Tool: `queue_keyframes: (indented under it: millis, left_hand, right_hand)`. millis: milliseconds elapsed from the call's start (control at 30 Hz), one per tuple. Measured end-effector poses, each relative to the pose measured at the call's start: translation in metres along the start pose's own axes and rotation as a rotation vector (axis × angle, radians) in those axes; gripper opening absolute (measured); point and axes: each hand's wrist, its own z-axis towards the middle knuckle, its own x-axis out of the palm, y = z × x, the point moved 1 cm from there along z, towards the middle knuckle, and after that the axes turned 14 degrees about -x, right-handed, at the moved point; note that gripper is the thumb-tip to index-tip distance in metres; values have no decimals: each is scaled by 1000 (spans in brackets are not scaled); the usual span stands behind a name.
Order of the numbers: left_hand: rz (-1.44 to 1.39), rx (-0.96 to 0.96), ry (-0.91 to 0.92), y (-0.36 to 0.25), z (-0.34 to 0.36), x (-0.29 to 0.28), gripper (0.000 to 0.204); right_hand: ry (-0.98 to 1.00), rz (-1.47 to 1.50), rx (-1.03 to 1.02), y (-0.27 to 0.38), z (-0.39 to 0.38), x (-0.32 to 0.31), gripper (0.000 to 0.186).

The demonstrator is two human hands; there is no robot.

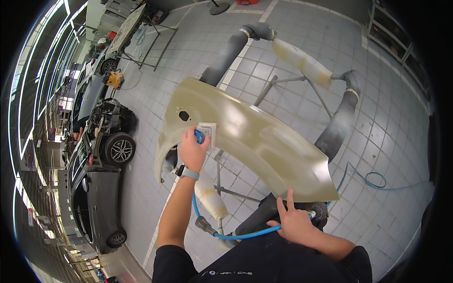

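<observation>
A car fender panel in olive-green primer lies across a padded stand. My left hand is closed round the blue knob of a pale, flat hand sanding block. The block rests on the fender near its wheel-arch edge, below a dark hole in the panel. At the fender's near right end, my right hand has its index and middle fingers stretched out, the tips at the panel's edge. A blue air hose runs beside the right thumb, with a dark coupling on its left part. A watch is on my left wrist.
The stand's arms carry dark foam and pale taped wrapping. More blue hose loops on the tiled floor at the right. A grey car with its front stripped stands at the left, and a metal rack at the far right.
</observation>
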Motion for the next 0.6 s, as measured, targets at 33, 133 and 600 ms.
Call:
queue_keyframes:
  millis: [33,133,600]
  left_hand:
    - [-13,56,-13,-10,-14,0,55]
    - [-97,177,1,-42,-63,-2,55]
    - [-106,255,114,-96,-148,-19,53]
  right_hand:
    - [-37,24,-19,0,-2,-1,86]
    - [-79,53,-47,-1,-10,-2,82]
    - [3,188,-73,1,-36,-9,49]
